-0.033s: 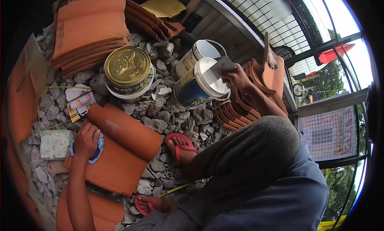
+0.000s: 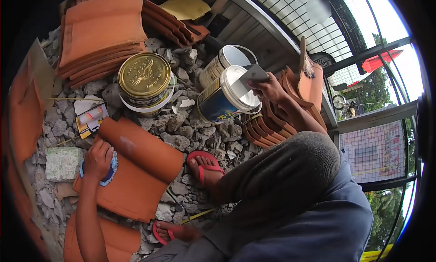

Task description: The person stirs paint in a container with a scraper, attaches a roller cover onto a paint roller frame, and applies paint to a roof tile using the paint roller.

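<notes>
In my right hand [image 2: 269,87] is a flat grey scraper [image 2: 255,73], its blade over the mouth of a blue-and-white bucket [image 2: 213,103]. White paste or paint [image 2: 249,97] shows inside that bucket, which leans toward me. My left hand [image 2: 99,158] has its fingers curled at a blue cloth-like piece with a pale, ruffled edge [image 2: 111,169]. That piece lies against an orange roof tile [image 2: 127,189], where the hand partly covers it. A whitish smear [image 2: 128,144] marks the tile's rounded ridge.
A gold-lidded can [image 2: 144,76] stands on rubble [image 2: 181,137] beside a second white bucket [image 2: 234,56]. Stacked tiles [image 2: 102,30] rise at far left, more tiles [image 2: 268,126] at right. A pale block [image 2: 63,164] and a small packet [image 2: 92,120] lie near my left hand.
</notes>
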Available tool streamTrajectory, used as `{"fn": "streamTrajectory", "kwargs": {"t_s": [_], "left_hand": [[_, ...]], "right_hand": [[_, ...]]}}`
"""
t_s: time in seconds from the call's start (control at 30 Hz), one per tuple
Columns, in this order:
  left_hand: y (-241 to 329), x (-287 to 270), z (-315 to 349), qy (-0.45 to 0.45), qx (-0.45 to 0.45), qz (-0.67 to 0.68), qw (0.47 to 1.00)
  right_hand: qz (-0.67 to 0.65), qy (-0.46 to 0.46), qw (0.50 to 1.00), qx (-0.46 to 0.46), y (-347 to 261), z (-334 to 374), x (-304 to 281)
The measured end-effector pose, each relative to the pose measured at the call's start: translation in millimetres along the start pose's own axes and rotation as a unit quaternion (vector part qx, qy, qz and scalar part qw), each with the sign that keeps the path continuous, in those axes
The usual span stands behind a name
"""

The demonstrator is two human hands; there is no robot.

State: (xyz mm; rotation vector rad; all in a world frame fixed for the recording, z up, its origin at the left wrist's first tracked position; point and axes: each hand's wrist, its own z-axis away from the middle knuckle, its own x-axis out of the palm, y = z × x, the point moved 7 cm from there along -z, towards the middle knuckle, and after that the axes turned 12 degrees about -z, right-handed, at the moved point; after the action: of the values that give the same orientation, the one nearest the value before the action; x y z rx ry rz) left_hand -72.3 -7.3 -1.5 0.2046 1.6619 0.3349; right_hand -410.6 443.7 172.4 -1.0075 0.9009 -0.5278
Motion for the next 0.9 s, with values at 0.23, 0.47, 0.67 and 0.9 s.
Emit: {"fn": "streamTrajectory", "kwargs": {"t_s": [0.23, 0.47, 0.67, 0.9], "left_hand": [[-2.1, -10.3, -5.2, 0.011, 0.005, 0.02, 1.0], [-5.3, -1.9, 9.9, 0.046, 0.039, -0.033, 0.998], [-2.2, -9.5, 13.9, 0.093, 0.061, -0.036, 0.993], [-4.0, -14.8, 8.4, 0.1, 0.052, -0.034, 0.993]], "right_hand": [[0.077, -0.034, 0.996, 0.023, -7.3, -9.3, -28.6], [0.275, 0.0, 0.957, -0.094, 7.2, -13.1, -38.2], [0.271, 0.134, 0.948, -0.102, 4.0, -0.1, -45.4], [0.183, 0.099, 0.97, -0.126, 6.7, -20.1, -17.4]]}}
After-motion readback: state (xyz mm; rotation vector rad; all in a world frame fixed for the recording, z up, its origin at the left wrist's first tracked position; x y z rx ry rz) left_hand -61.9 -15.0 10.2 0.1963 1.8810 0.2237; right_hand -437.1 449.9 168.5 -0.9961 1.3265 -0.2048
